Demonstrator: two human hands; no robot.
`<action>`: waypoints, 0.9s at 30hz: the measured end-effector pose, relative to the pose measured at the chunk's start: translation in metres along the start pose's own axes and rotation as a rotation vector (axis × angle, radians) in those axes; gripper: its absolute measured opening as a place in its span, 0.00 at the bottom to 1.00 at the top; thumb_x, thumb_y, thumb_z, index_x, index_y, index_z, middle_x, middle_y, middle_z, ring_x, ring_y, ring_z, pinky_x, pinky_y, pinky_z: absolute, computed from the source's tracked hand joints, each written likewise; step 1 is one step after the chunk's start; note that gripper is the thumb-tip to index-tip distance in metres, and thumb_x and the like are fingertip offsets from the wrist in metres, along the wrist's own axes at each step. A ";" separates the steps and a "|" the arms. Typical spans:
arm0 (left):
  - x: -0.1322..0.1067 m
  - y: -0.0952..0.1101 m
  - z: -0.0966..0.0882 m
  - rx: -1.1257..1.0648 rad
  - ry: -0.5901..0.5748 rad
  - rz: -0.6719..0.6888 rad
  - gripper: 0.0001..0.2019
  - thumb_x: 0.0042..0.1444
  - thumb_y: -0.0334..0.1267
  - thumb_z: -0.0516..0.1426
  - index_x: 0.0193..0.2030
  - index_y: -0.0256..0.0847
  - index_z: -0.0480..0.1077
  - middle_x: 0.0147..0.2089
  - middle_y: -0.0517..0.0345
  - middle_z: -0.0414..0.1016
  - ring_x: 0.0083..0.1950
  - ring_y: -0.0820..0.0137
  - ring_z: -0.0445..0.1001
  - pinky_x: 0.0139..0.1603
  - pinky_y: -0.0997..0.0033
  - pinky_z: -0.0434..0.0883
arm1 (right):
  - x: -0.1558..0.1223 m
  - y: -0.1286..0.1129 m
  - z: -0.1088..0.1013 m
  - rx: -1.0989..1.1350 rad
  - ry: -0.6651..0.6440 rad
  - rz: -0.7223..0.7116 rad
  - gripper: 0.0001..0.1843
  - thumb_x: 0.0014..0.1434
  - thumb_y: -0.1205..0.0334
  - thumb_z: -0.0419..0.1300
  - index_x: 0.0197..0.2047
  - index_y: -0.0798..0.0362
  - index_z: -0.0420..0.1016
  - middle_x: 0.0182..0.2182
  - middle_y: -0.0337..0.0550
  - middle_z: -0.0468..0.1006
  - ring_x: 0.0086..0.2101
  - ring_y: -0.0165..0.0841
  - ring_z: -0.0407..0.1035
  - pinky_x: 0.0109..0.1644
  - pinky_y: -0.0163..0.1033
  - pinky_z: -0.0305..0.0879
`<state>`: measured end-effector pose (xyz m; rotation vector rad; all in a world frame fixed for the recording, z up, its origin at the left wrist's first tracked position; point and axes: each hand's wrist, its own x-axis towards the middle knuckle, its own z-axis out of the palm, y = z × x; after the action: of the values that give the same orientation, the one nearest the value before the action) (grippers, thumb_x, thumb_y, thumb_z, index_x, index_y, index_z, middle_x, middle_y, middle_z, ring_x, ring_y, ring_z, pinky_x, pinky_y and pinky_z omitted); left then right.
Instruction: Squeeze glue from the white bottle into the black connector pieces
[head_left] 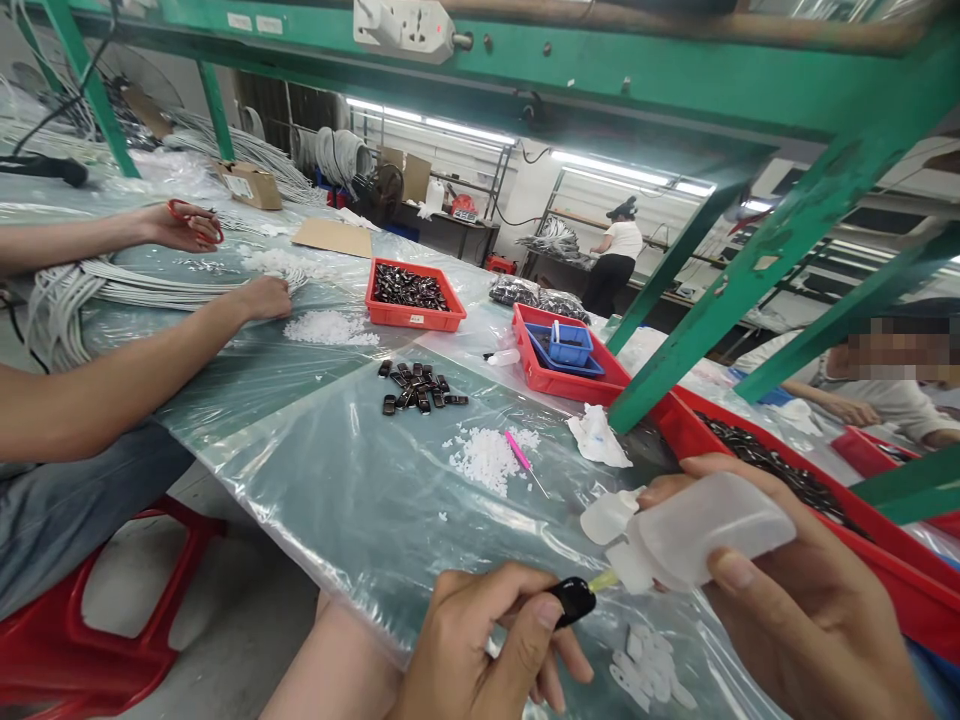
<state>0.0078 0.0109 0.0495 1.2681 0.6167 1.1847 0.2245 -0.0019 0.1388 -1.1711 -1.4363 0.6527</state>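
Observation:
My left hand pinches a small glossy black plastic part between thumb and fingers. In my right hand is a translucent squeeze bottle, tilted down to the left. Its thin yellowish nozzle meets the near end of the black part, as far as I can see. Flat white pieces show beside the bottle's neck; whether they are attached to it I cannot tell. Below the bottle lies a heap of flat white plastic pieces. Further in, a pink-handled pick rests on small white pieces.
Several black parts lie on the plastic-covered table. Beyond stand a red tray of dark parts and another red tray holding blue bins. A green post slants at right. A co-worker's hands handle cables at left.

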 end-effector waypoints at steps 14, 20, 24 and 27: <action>0.002 0.008 0.002 -0.126 0.066 -0.132 0.14 0.67 0.51 0.64 0.38 0.48 0.87 0.27 0.66 0.87 0.21 0.73 0.79 0.28 0.77 0.74 | 0.002 0.008 -0.004 -0.007 -0.052 -0.017 0.19 0.70 0.46 0.70 0.62 0.30 0.79 0.47 0.44 0.86 0.40 0.42 0.83 0.38 0.39 0.85; 0.001 0.009 0.003 -0.132 0.063 -0.151 0.10 0.66 0.44 0.63 0.37 0.48 0.87 0.27 0.72 0.86 0.22 0.74 0.79 0.28 0.77 0.74 | 0.004 0.005 -0.004 0.007 -0.047 0.035 0.22 0.69 0.43 0.71 0.64 0.31 0.81 0.47 0.47 0.84 0.39 0.42 0.83 0.37 0.39 0.85; 0.001 0.005 0.002 -0.103 0.070 -0.118 0.12 0.67 0.49 0.64 0.37 0.49 0.86 0.27 0.67 0.87 0.21 0.72 0.80 0.27 0.77 0.75 | 0.005 0.003 -0.005 -0.011 -0.018 0.047 0.24 0.67 0.43 0.72 0.64 0.32 0.81 0.47 0.47 0.84 0.38 0.44 0.83 0.37 0.41 0.84; 0.001 0.005 0.002 -0.060 0.053 -0.094 0.16 0.69 0.52 0.63 0.37 0.45 0.85 0.28 0.60 0.89 0.22 0.70 0.81 0.28 0.76 0.76 | 0.003 0.001 -0.005 -0.027 -0.009 0.052 0.24 0.67 0.44 0.72 0.64 0.32 0.82 0.47 0.47 0.85 0.38 0.44 0.83 0.37 0.40 0.84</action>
<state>0.0081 0.0108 0.0547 1.1482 0.6684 1.1537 0.2293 0.0003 0.1407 -1.2314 -1.4306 0.6769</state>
